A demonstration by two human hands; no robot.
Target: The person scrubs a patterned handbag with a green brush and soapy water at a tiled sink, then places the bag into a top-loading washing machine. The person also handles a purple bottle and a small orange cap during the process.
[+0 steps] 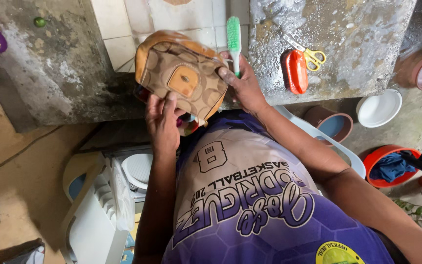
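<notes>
1. Your left hand [162, 122] grips the lower edge of the brown patterned purse [181, 73], fingers closed over it.
2. Your right hand [242, 85] is closed around the handle of the green-bristled brush [233, 41] while also bracing the purse's right side.
3. You hold the purse in the air at the counter's [357, 44] near edge, over your lap.
4. On the wet counter to the right lie an orange oval brush [296, 71] and yellow-handled scissors [308, 55], close together.
</notes>
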